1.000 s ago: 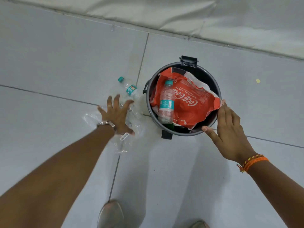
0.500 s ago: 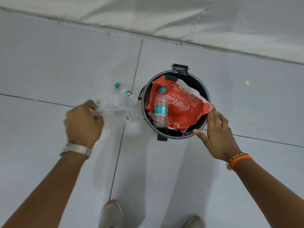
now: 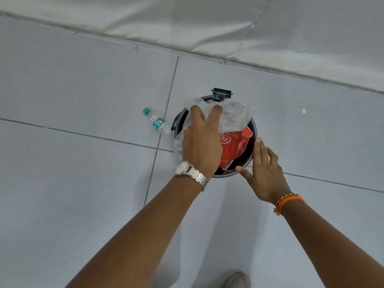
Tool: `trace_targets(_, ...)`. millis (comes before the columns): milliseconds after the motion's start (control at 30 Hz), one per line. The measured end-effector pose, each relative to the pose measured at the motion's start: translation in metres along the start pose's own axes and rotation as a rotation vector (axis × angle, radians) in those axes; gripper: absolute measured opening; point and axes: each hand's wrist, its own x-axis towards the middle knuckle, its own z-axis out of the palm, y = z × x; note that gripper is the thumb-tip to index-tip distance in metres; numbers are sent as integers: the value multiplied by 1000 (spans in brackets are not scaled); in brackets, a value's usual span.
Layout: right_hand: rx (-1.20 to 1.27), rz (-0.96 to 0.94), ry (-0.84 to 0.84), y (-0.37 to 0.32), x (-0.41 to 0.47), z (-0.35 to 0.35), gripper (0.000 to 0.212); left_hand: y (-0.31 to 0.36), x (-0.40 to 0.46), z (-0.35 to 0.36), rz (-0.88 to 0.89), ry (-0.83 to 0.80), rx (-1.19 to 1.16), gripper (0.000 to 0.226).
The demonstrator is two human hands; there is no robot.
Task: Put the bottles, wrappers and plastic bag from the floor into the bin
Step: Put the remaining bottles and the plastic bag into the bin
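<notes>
Clear crinkled plastic bag (image 3: 232, 117) pressed over the round dark bin (image 3: 254, 129) by the left hand (image 3: 202, 142), fingers spread on it. Right hand (image 3: 265, 171) flat and unclenched against the rim. Small clear bottle with teal cap (image 3: 156, 121) lies on the floor beside the bin.

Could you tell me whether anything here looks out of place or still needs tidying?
Yes: one small clear bottle with a teal cap lies on its side on the floor, just left of the bin. The left hand presses the plastic bag over the bin's opening, and a tiny yellow scrap sits on the tiles.
</notes>
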Motion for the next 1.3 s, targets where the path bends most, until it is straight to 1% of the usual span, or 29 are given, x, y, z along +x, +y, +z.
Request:
trace_targets(167, 7, 8, 3, 1, 1, 3, 95, -30, 17, 63, -104, -355, 164, 62)
trace_targets(267, 3, -1, 8, 3, 2, 4, 94, -45, 30, 82, -186, -542, 172, 66)
trace_targets(367, -4, -9, 7, 4, 3, 6, 94, -57, 41, 91, -271, -766, 164, 72)
trace_targets(433, -6, -4, 8, 7, 2, 7, 93, -57, 47, 89, -262, -904, 175, 69)
trace_targets(467, 1, -6, 9, 7, 3, 7, 93, -56, 54, 84, -225, -956, 157, 61)
trace_targets(500, 4, -9, 7, 7, 3, 8, 93, -56, 60, 76, -182, -967, 90, 51)
trace_targets(533, 1, -11, 6, 7, 4, 8, 93, -57, 64, 65, -132, -895, -21, 40)
trace_targets(567, -4, -10, 3, 7, 3, 8, 93, -62, 67, 54, -107, -732, -149, 31)
trace_targets(600, -9, -7, -3, 6, 3, 7, 94, -71, 70, 40, -131, -505, -276, 21)
trace_targets(633, -13, -4, -7, 6, 4, 7, 95, -85, 72, 28, -188, -247, -371, 16)
trace_targets(667, -15, -1, -8, 6, 3, 8, 95, -105, 75, 19, -262, -25, -394, 15)
trace_targets(700, -15, 4, -5, 6, 4, 8, 95, -128, 79, 15, -346, 101, -366, 17)
trace_targets(733, -12, 4, 1, 6, 3, 8, 94, -151, 82, 13, -431, 112, -303, 19)
trace_targets(767, -7, 3, 5, 6, 3, 8, 94, -173, 86, 15, -498, 16, -200, 22)
trace_targets(800, -2, -1, 9, 7, 4, 9, 94, -192, 90, 23, -498, -143, -52, 27)
trace_targets(833, 4, -3, 11, 7, 4, 10, 93, -208, 92, 32, -412, -310, 133, 30)
trace_targets(900, 5, -10, 26, 9, 4, 12, 93, -230, 91, 52, -81, -563, 503, 32)
trace_targets(933, 5, -13, 34, 8, 3, 12, 94, -239, 91, 61, 79, -646, 652, 34)
trace_targets(967, 4, -15, 40, 8, 3, 13, 94, -245, 94, 70, 196, -691, 760, 34)
trace_targets(1033, 1, -22, 51, 7, 4, 14, 94, -250, 100, 82, 336, -724, 911, 31)
trace_targets(1100, -5, -23, 55, 7, 4, 14, 94, -248, 105, 91, 411, -712, 1020, 31)
trace_targets(1133, -6, -22, 54, 7, 3, 14, 95, -247, 106, 95, 435, -703, 1053, 35)
trace_targets(1200, -4, -21, 53, 8, 3, 14, 95, -246, 106, 97, 423, -699, 1077, 45)
trace_targets(1300, -3, -18, 53, 8, 4, 14, 96, -246, 100, 86, 289, -669, 996, 53)
